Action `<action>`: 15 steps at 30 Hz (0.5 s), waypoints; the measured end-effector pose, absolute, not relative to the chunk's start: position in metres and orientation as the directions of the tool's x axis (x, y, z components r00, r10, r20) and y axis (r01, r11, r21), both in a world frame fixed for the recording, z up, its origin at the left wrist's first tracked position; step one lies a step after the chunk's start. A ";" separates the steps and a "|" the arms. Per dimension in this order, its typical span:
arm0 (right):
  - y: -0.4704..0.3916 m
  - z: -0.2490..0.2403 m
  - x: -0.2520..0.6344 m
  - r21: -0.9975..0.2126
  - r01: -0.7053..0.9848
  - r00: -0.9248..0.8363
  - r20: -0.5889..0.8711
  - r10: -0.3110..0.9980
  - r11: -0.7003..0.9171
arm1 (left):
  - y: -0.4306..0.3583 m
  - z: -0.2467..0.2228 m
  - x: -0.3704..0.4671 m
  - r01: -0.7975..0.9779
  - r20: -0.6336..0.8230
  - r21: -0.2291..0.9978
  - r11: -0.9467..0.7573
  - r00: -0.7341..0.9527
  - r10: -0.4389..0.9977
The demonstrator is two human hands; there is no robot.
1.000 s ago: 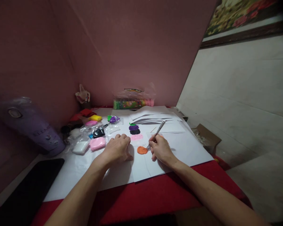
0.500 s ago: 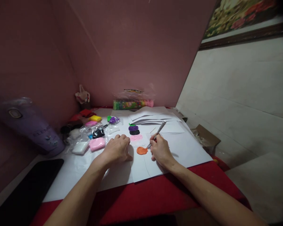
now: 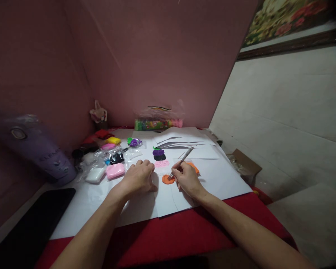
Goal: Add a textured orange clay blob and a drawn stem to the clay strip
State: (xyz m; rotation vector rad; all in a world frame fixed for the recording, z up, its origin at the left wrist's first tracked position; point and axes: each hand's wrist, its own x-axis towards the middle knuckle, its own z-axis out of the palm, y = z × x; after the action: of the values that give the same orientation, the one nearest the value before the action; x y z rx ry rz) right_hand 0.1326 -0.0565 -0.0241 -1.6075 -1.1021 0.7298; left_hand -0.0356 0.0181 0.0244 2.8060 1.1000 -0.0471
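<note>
My right hand (image 3: 189, 181) grips a metal fork (image 3: 187, 154) by its handle, tines pointing down. The tines touch a flattened orange clay patch (image 3: 167, 180) on a white sheet of paper (image 3: 167, 204). My left hand (image 3: 140, 176) rests on the paper's left side, fingers spread and thumb apart, holding nothing. In a column beyond the orange patch lie a pink clay patch (image 3: 161, 164), a black one (image 3: 159, 158), a purple one (image 3: 158, 152) and a bit of green (image 3: 156, 148). Partly hidden behind my right hand is an orange clay block (image 3: 194, 168).
Wrapped clay packs, among them a pink one (image 3: 115, 171) and a white one (image 3: 95, 175), lie left of my left hand. A purple tumbler (image 3: 52, 157) and a black flat object (image 3: 40, 213) are farther left. A cardboard box (image 3: 246, 164) sits right of the table.
My right hand has shifted slightly left, bringing the fork's tines from the orange patch's right edge onto the patch. More of the orange block now shows. My left hand stays still.
</note>
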 end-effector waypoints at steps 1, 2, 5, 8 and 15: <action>-0.055 -0.024 0.133 -0.947 0.311 0.389 0.044 0.920 -0.086 | 0.018 0.024 -0.036 0.678 -0.076 0.103 -0.728 0.735 0.674; -0.054 -0.025 0.134 -0.944 0.317 0.381 0.033 0.924 -0.096 | 0.019 0.024 -0.036 0.678 -0.076 0.100 -0.728 0.735 0.674; -0.051 -0.025 0.136 -0.936 0.333 0.384 0.022 0.923 -0.116 | 0.019 0.023 -0.036 0.676 -0.077 0.096 -0.731 0.737 0.672; -0.049 -0.026 0.137 -0.928 0.347 0.415 0.018 0.910 -0.140 | 0.020 0.023 -0.036 0.675 -0.079 0.098 -0.731 0.738 0.671; -0.049 -0.026 0.138 -0.943 0.310 0.447 0.032 0.894 -0.121 | 0.020 0.023 -0.036 0.676 -0.084 0.100 -0.730 0.737 0.671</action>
State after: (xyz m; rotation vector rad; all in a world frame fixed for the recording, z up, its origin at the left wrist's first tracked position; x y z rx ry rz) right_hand 0.1378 -0.0492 -0.0261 -1.6670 -1.0569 0.7083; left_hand -0.0363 0.0198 0.0229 2.8105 1.0954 -0.0634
